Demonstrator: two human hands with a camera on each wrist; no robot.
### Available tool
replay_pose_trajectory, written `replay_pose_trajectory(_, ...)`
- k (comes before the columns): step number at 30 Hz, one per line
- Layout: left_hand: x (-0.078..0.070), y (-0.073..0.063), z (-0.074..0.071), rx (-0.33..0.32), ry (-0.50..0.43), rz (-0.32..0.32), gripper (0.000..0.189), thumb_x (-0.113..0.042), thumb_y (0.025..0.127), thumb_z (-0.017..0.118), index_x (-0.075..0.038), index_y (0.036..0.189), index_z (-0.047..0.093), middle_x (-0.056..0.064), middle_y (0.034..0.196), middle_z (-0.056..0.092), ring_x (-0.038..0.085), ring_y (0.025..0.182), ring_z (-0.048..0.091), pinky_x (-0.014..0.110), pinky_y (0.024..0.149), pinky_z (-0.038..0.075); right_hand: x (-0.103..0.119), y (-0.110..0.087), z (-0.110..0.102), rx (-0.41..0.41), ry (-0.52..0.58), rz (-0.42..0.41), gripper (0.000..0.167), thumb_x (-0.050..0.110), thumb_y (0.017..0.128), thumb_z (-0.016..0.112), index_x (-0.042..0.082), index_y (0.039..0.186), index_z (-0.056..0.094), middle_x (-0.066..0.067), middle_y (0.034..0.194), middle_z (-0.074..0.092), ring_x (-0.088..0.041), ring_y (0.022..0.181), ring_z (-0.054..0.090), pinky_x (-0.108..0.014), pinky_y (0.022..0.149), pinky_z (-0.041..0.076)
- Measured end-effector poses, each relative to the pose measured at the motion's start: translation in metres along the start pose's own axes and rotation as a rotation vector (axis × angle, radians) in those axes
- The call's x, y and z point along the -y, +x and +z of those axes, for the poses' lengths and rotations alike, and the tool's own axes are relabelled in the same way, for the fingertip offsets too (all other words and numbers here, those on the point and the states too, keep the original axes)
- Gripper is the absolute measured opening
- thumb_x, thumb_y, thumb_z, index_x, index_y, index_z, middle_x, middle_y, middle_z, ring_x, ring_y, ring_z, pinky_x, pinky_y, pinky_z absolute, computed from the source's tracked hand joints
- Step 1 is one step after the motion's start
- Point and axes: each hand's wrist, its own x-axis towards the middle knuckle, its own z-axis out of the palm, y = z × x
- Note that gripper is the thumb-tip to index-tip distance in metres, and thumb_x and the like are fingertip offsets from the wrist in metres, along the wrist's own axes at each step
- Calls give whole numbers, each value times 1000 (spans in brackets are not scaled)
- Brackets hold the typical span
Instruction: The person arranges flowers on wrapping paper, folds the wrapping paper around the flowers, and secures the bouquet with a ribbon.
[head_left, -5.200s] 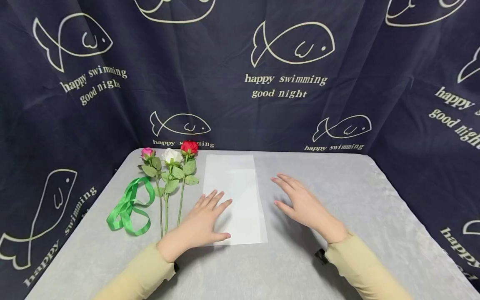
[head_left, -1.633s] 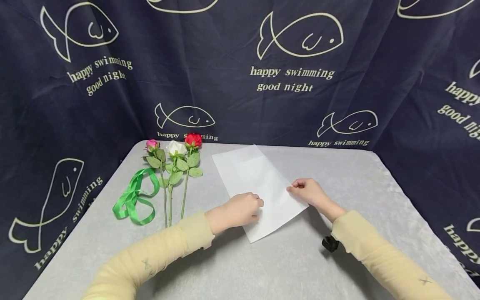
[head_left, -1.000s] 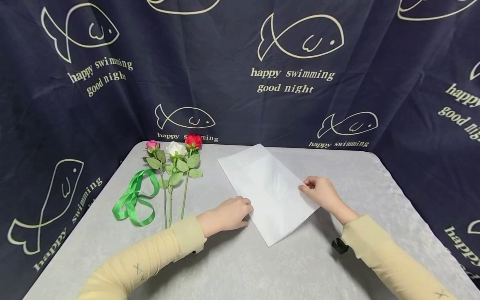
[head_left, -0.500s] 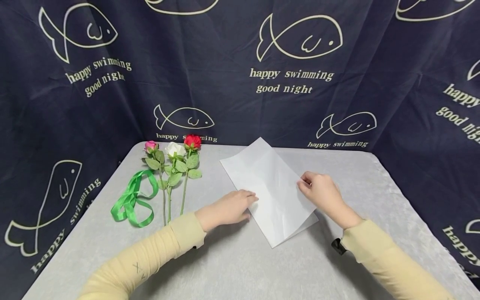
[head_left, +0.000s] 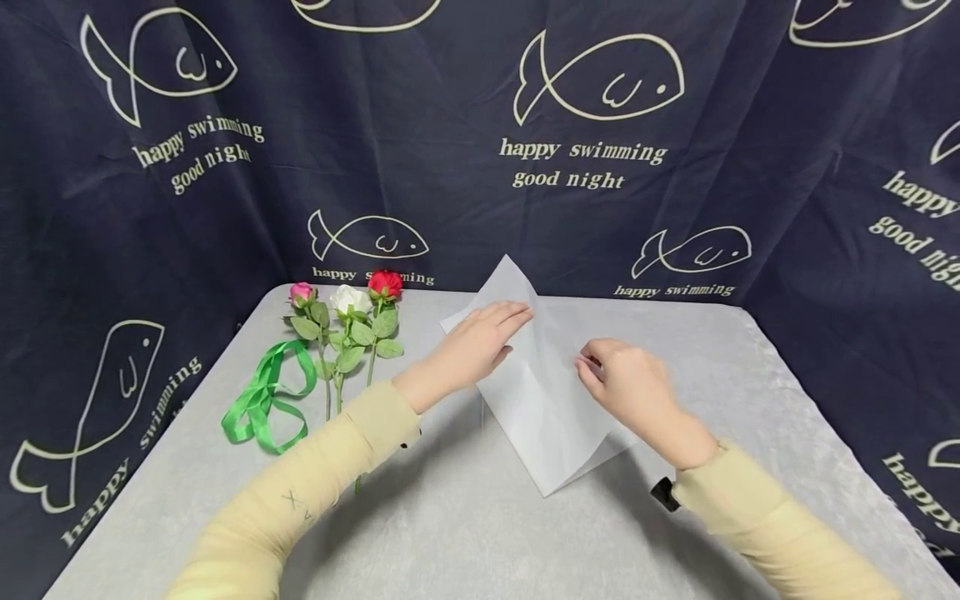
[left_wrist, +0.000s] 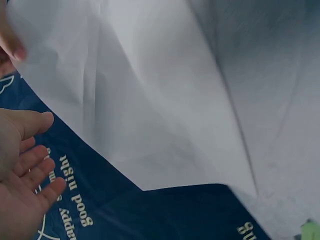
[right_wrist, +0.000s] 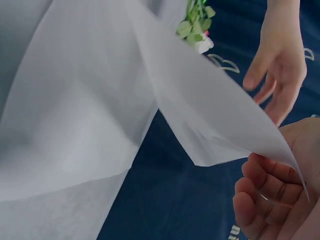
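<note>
White wrapping paper (head_left: pixel 525 417) lies slanted near the middle of the table, its right side lifted and its far corner raised in a peak. My right hand (head_left: pixel 630 387) holds the lifted edge; in the right wrist view the curled fingers (right_wrist: pixel 252 200) pinch a corner of the paper (right_wrist: pixel 90 85). Over the far left part of the sheet is my left hand (head_left: pixel 483 337), fingers extended. The left wrist view shows that hand (left_wrist: pixel 25 180) open beside the paper's edge (left_wrist: pixel 150 125), with nothing in it.
At the left lie a pink rose (head_left: pixel 302 293), a white rose (head_left: pixel 350 300) and a red rose (head_left: pixel 386 285), stems partly hidden by the left arm. A green ribbon (head_left: pixel 262 404) is coiled beside them. A dark fish-print curtain (head_left: pixel 480 125) surrounds the grey table (head_left: pixel 480 542).
The paper, first lying straight and flat, has been turned on a slant. My right hand has lifted its right edge leftward. My left hand has moved from the near-left edge toward the far corner.
</note>
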Motion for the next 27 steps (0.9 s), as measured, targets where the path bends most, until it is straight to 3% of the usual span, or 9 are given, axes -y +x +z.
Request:
replay_pose_trajectory(6, 5, 7, -5, -80, 64, 113, 53, -2, 81, 70, -8, 130, 54, 6, 136, 52, 22, 130, 43, 35, 107, 35, 17, 1, -4, -38, 16, -83, 9, 20, 80, 69, 14, 75, 64, 5, 61, 53, -10, 46, 45, -27, 39, 34)
replay_pose_trajectory(13, 13, 6, -3, -165, 111, 226, 25, -3, 85, 65, -10, 110, 66, 2, 113, 63, 20, 115, 52, 32, 100, 39, 29, 2, -5, -32, 76, -138, 10, 19, 79, 69, 15, 74, 62, 7, 62, 52, -8, 49, 44, -26, 41, 35)
replay_pose_trajectory(22, 18, -1, -1, -189, 168, 281, 15, -4, 86, 63, -13, 97, 65, -2, 97, 62, 17, 101, 54, 30, 90, 40, 37, 0, -1, 11, 119, -178, 9, 20, 79, 69, 17, 76, 62, 9, 64, 54, -5, 52, 45, -22, 43, 36)
replay_pose_trajectory(27, 21, -6, 0, -177, 201, 300, 13, -5, 86, 61, -13, 96, 64, -2, 96, 62, 17, 99, 54, 29, 88, 41, 36, -1, 1, 0, 221, -198, 13, 26, 82, 68, 18, 75, 61, 10, 65, 54, -4, 53, 46, -19, 46, 37)
